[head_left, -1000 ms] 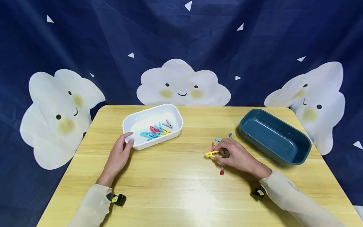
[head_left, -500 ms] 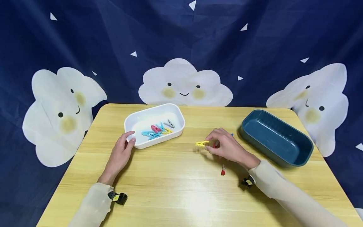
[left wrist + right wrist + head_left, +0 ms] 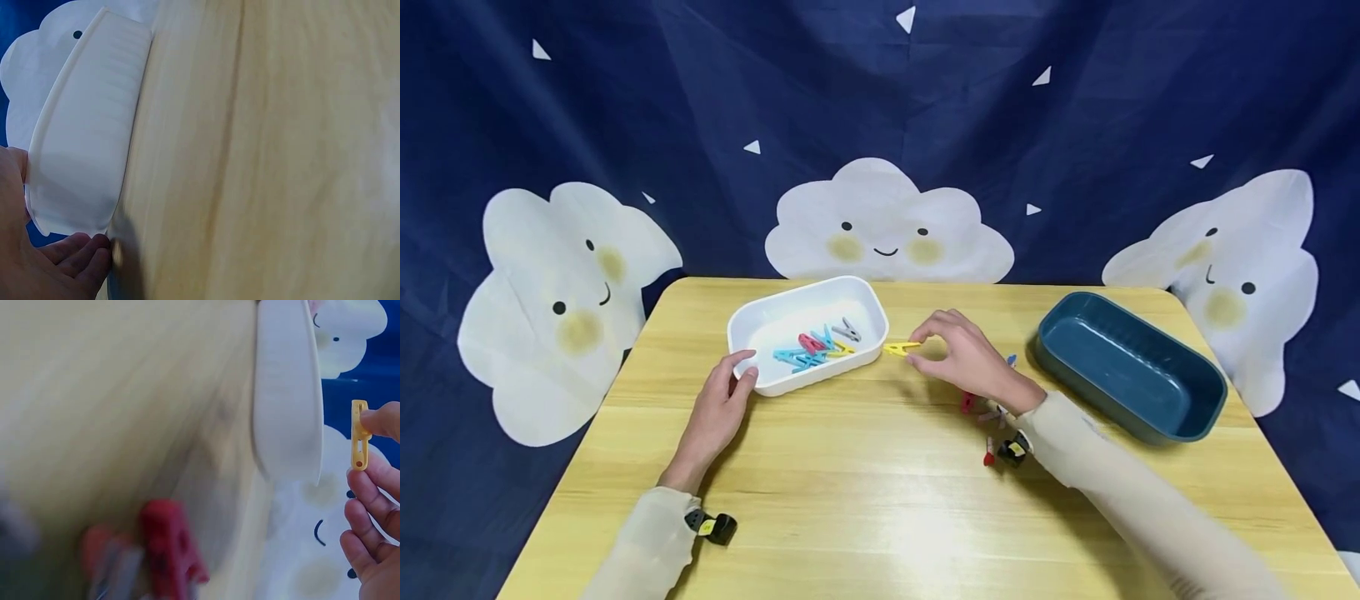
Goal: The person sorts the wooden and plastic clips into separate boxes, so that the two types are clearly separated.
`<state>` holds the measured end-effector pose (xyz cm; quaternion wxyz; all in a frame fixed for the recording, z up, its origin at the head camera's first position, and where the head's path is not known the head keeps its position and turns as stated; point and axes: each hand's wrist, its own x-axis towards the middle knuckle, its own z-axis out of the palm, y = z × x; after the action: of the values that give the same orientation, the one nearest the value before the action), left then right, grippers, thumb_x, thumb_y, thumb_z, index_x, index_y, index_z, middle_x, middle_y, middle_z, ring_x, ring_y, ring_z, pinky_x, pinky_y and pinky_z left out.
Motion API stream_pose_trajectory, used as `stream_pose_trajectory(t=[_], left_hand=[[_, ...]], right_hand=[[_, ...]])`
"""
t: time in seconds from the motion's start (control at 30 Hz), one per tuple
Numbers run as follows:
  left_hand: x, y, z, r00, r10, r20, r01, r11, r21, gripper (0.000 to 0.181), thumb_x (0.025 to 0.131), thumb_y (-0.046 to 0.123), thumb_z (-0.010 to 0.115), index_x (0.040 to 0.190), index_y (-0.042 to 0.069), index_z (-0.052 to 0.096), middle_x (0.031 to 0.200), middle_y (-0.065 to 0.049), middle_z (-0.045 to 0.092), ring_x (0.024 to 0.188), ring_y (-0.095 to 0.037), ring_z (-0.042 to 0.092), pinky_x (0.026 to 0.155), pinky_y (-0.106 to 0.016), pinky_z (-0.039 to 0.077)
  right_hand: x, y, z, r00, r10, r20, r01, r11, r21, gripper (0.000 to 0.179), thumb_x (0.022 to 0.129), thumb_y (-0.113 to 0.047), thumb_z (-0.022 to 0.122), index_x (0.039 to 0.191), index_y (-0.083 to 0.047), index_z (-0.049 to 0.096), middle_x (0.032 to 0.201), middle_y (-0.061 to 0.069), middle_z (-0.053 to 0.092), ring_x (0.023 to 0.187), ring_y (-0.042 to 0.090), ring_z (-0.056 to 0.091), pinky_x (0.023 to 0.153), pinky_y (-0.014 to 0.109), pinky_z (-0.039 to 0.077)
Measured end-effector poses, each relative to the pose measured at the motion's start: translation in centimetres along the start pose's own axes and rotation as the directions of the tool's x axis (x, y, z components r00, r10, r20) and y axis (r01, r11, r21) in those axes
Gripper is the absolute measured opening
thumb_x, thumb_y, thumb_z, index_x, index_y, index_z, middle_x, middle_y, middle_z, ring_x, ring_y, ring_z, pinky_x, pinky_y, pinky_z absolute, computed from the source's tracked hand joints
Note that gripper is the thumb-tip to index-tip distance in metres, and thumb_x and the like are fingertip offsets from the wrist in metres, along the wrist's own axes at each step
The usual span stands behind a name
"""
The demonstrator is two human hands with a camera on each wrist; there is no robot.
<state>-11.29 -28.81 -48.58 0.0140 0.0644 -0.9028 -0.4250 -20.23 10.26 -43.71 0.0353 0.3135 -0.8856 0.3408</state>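
At its near left corner, the white plastic tray (image 3: pixel 775 310) is held by my left hand (image 3: pixel 718 410), with a digit over the rim. In the left wrist view its fingers (image 3: pixel 81 259) lie at the tray's end. Several clothespins lie inside: blue ones (image 3: pixel 808 360), a red one (image 3: pixel 810 342), a yellow one (image 3: pixel 841 351) and a grey one (image 3: pixel 847 330). My right hand (image 3: pixel 966 358) pinches a yellow clothespin (image 3: pixel 900 347) between thumb and finger, just off the tray's right end; the right wrist view shows this clothespin (image 3: pixel 360 434) too.
Beneath the right forearm lie a red clothespin (image 3: pixel 967 402) and small clips, one with a red end (image 3: pixel 988 454) and one with a blue end (image 3: pixel 1011 360). A dark teal bin (image 3: pixel 1120 396) stands to the right. A blue cloud-patterned cloth (image 3: pixel 880 75) hangs behind the table (image 3: pixel 820 500).
My right hand has lifted the yellow clothespin from the small group on the table and carried it left and away from me, to the white tray. My left hand stays put.
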Motion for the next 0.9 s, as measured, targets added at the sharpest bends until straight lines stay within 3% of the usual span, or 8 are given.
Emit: stream_pose_trajectory(t=[0.47, 0.9], left_hand=[[-0.1, -0.1, 0.1, 1.0, 0.0, -0.002, 0.0, 1.0, -0.008, 0.053, 0.119, 0.042, 0.041, 0.162, 0.011, 0.045, 0.168, -0.025, 0.042, 0.158, -0.043, 0.038, 0.129, -0.065, 0.029], [-0.2, 0.0, 0.1, 1.0, 0.004, -0.007, -0.004, 1.0, -0.017, 0.053, 0.119, 0.043, 0.042, 0.161, 0.012, 0.046, 0.167, -0.025, 0.042, 0.158, -0.042, 0.039, 0.129, -0.065, 0.029]], right_hand=[[5.6, -2.6, 3.1, 0.998, 0.053, -0.022, -0.053, 0.999, 0.006, 0.027, 0.097, -0.035, 0.084, 0.108, -0.011, 0.078, 0.109, 0.003, 0.074, 0.117, 0.024, 0.063, 0.108, 0.045, 0.051], [8.6, -3.1, 5.7, 0.996, 0.062, 0.056, -0.058, 0.996, -0.071, 0.033, 0.101, -0.038, 0.08, 0.117, -0.009, 0.08, 0.118, 0.003, 0.077, 0.132, 0.027, 0.06, 0.119, 0.045, 0.046]])
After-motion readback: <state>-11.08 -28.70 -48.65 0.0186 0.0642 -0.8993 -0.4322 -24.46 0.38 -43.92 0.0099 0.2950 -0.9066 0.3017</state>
